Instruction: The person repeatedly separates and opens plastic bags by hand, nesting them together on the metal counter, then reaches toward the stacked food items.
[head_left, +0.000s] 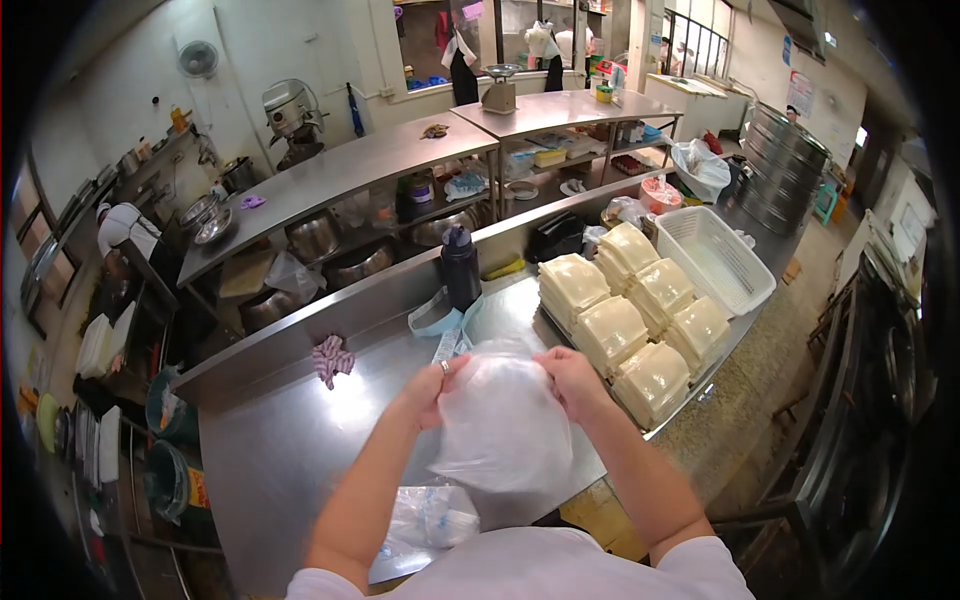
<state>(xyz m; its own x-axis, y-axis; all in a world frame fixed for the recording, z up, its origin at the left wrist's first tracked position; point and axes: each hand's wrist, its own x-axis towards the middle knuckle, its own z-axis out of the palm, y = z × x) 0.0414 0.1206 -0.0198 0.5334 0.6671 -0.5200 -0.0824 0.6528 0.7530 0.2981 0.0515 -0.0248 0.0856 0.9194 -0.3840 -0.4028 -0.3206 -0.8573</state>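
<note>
A clear plastic bag (505,420) hangs between my hands over the steel table, its top edge stretched sideways. My left hand (432,388) pinches the bag's left upper corner; a ring shows on one finger. On the opposite corner, my right hand (572,382) is closed in the same way. To the right of my right hand, several stacks of pale, square dough sheets (612,335) stand on a tray. Nearer my body, a packet of folded plastic bags (430,518) lies on the table, partly behind my left forearm.
Beyond the bag stand a dark bottle (460,268) and a blue face mask (436,316). A striped cloth (332,360) lies on the left. A white plastic basket (715,260) sits past the stacks. A raised ledge (380,290) runs along the table's back.
</note>
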